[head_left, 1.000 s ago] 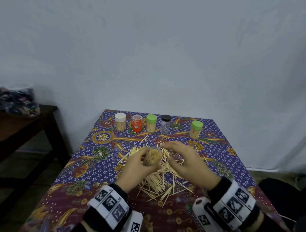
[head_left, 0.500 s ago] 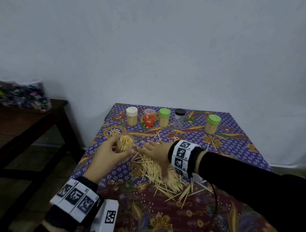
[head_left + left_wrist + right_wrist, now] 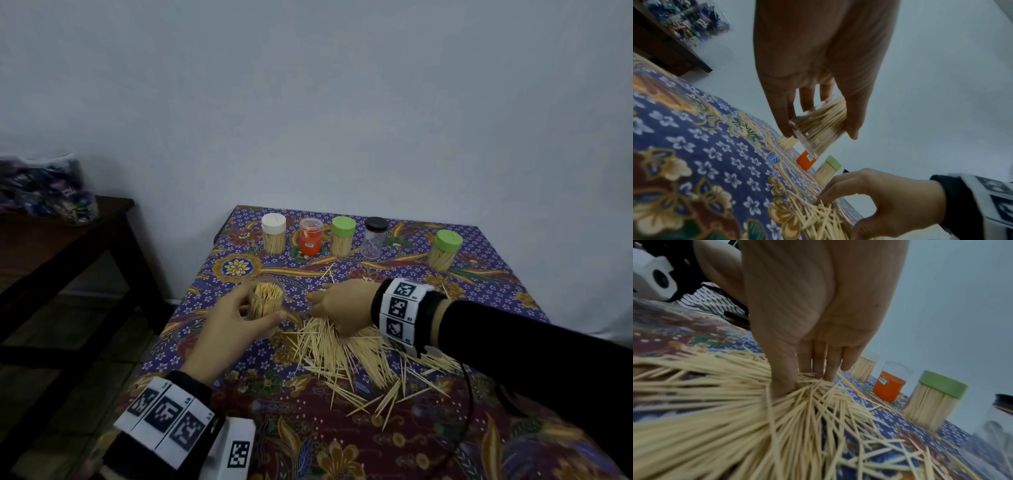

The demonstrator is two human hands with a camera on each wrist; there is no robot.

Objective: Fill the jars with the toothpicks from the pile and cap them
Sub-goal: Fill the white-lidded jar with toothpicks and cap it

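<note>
My left hand [image 3: 263,306] grips a clear uncapped jar [image 3: 266,297] packed with toothpicks, holding it upright just above the tablecloth, left of the pile. The left wrist view shows that jar [image 3: 819,128] held between the thumb and fingers. A loose toothpick pile [image 3: 356,356] lies mid-table. My right hand [image 3: 314,305] reaches across to the pile's left end. Its thumb and fingers [image 3: 819,369] dig in and pinch a tuft of toothpicks [image 3: 813,384].
Along the table's far edge stand a white-capped jar [image 3: 274,236], an orange jar [image 3: 310,237], a green-capped jar [image 3: 342,236], a black-capped clear jar [image 3: 375,238] and another green-capped jar [image 3: 444,250]. A dark side table [image 3: 68,240] with a bag stands to the left.
My left hand carried the filled jar leftward, off the pile. My right arm swung across over the pile and its fingers went down into the toothpicks.
</note>
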